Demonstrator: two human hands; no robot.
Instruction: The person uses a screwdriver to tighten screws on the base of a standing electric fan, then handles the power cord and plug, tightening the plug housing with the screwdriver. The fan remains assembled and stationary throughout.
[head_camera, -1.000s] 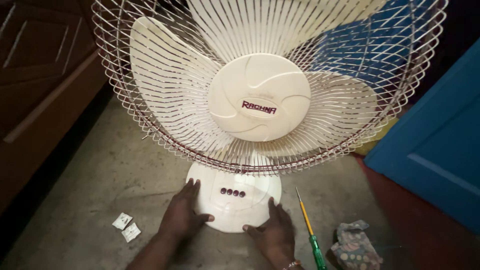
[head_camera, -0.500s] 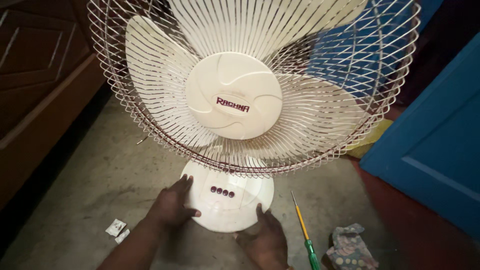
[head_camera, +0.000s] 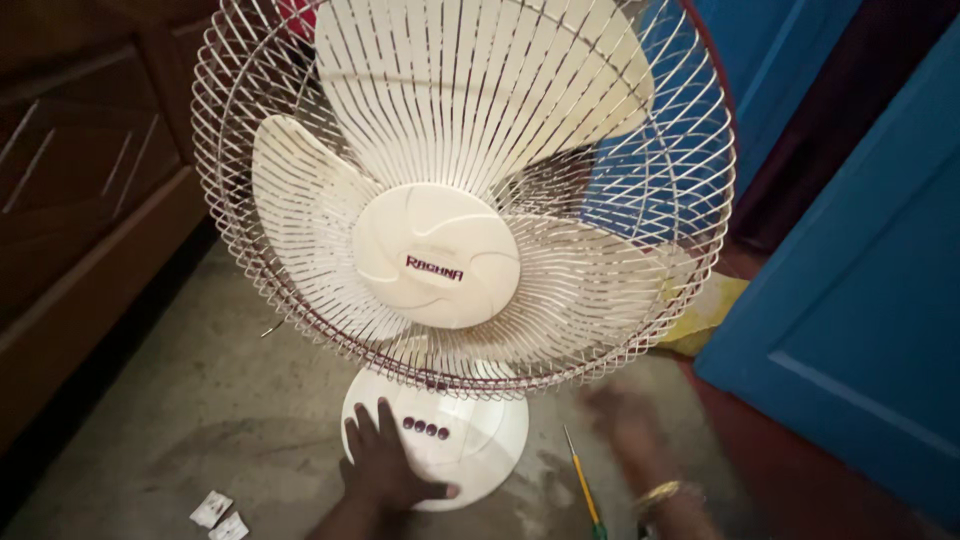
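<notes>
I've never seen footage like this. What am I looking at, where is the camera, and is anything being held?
There is no machine here: a person wears a camera on the head, so you look down on their own two bare hands. In front stands a cream plastic table fan with a wire cage on a grey concrete floor. The left hand lies flat on the fan's round cream base, beside a row of dark buttons. The right hand, with a gold bangle at the wrist, is blurred, off the base and appears to hold nothing. On the floor lie a green-and-yellow screwdriver and two small white packets. A blue door stands to the right.
</notes>
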